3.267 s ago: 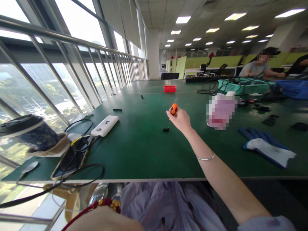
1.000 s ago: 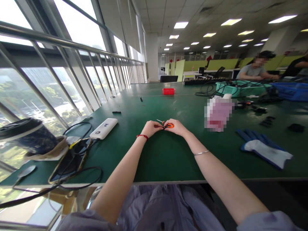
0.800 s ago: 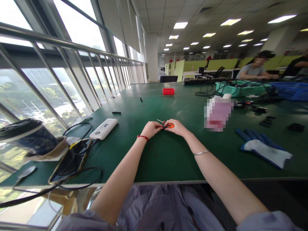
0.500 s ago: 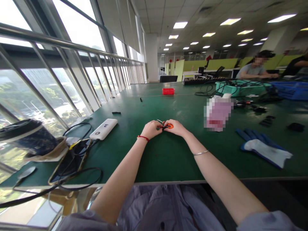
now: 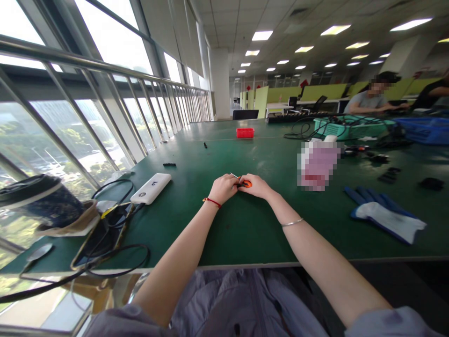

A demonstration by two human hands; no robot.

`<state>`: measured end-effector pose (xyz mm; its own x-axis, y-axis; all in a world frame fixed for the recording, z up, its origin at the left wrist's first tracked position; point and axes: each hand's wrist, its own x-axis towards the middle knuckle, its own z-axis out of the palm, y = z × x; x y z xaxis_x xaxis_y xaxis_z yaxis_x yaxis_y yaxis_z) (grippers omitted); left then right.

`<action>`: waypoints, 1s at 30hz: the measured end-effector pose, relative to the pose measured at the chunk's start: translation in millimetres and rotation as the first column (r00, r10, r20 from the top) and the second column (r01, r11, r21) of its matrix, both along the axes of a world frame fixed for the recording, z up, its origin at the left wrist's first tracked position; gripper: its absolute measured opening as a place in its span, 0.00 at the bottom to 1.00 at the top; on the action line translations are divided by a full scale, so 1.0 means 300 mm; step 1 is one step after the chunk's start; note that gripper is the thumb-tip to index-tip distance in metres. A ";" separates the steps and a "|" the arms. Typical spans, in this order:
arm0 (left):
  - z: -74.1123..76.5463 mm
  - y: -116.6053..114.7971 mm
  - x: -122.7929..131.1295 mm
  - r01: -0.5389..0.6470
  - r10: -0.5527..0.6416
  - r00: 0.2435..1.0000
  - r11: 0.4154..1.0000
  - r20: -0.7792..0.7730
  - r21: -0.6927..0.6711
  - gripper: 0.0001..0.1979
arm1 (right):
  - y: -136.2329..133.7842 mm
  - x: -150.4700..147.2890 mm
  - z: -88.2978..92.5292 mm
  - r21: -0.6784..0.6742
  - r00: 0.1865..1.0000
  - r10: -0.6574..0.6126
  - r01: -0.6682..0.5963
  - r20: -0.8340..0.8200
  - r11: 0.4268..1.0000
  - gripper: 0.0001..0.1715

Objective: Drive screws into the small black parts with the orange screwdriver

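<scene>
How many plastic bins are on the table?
3: a small red bin far centre, a teal basket far right, a blue crate at the right edge. Others may be hidden.

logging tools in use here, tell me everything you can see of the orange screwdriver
The screwdriver is small, with a bright orange handle, plastic by its look, and a thin metal shaft. It lies nearly level, low over the green table. The right hand grips the handle, hiding most of it; the left hand meets the shaft, whose end pokes out above its fingers.
</scene>
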<state>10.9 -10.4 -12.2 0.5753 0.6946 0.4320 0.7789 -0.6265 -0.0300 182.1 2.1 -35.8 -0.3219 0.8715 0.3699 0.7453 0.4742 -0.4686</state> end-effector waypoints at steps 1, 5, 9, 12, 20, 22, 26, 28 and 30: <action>-0.002 0.000 0.003 -0.005 0.005 1.000 1.000 -0.009 0.013 0.10 | -0.003 -0.002 0.003 0.002 1.000 -0.007 0.007 0.014 1.000 0.09; -0.008 0.004 0.009 -0.022 0.024 0.999 0.996 -0.030 0.087 0.10 | -0.013 -0.005 0.014 0.006 0.997 -0.041 0.041 0.062 0.999 0.11; -0.015 0.008 0.005 -0.039 0.043 0.999 0.984 -0.019 0.177 0.09 | -0.005 0.001 0.011 -0.005 0.999 -0.041 0.041 0.024 0.999 0.12; -0.019 0.011 0.002 -0.035 0.039 0.999 0.976 -0.012 0.215 0.09 | 0.007 0.005 0.002 -0.037 0.993 -0.013 0.008 -0.121 0.999 0.09; -0.019 0.013 0.006 -0.020 0.032 0.998 0.975 -0.050 0.222 0.09 | 0.015 -0.010 0.003 -0.049 0.969 0.029 -0.042 -0.244 0.998 0.12; -0.016 0.011 0.008 -0.018 0.030 0.998 0.976 -0.048 0.218 0.09 | 0.015 -0.011 0.003 -0.037 0.966 0.023 -0.034 -0.259 0.999 0.11; -0.012 0.005 0.013 -0.011 0.017 0.999 0.979 -0.027 0.204 0.10 | 0.019 -0.007 0.000 -0.026 0.962 0.023 -0.032 -0.271 0.999 0.10; -0.008 0.002 0.014 -0.008 0.006 1.000 0.983 0.011 0.185 0.10 | 0.022 -0.003 -0.001 -0.022 0.960 0.031 -0.038 -0.278 0.999 0.09; -0.004 0.002 0.010 0.005 -0.019 0.996 0.988 0.091 0.152 0.10 | 0.025 0.002 -0.003 -0.019 0.957 0.038 -0.045 -0.287 0.999 0.09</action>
<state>13.8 -9.9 -13.5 0.5362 0.6103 0.5831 0.7752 -0.6294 -0.0539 182.6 9.6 -36.6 -0.2422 0.8696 0.4303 0.5581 0.4876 -0.6714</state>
